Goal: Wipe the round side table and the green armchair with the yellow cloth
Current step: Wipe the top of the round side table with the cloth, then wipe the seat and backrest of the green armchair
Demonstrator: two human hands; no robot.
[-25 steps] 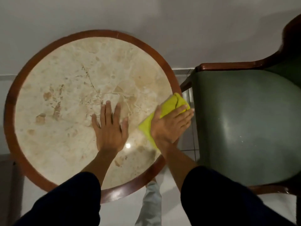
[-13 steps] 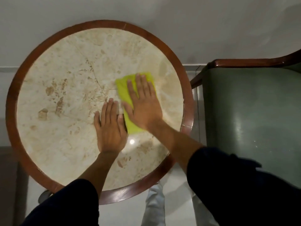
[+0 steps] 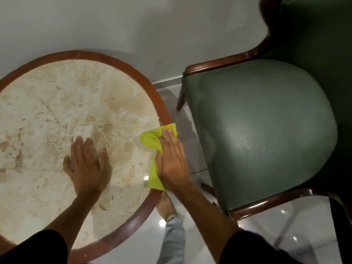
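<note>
The round side table [image 3: 57, 103] has a beige marble top and a brown wooden rim. My left hand [image 3: 88, 164] lies flat on the marble, fingers apart, holding nothing. My right hand [image 3: 172, 161] presses flat on the yellow cloth [image 3: 152, 141] at the table's right rim; part of the cloth hangs past the edge. The green armchair [image 3: 257, 134] with a dark wooden frame stands just right of the table, a narrow gap of floor between them. Its seat shows pale specks.
A plain white wall [image 3: 133, 25] runs behind the table and chair. Glossy tiled floor [image 3: 295, 229] shows below the chair. My bare foot [image 3: 166, 205] and a light trouser leg stand between table and chair.
My right hand has slid the cloth from the table's middle back to its right rim. The left hand stays flat on the marble. The view has shifted right, showing more of the armchair.
</note>
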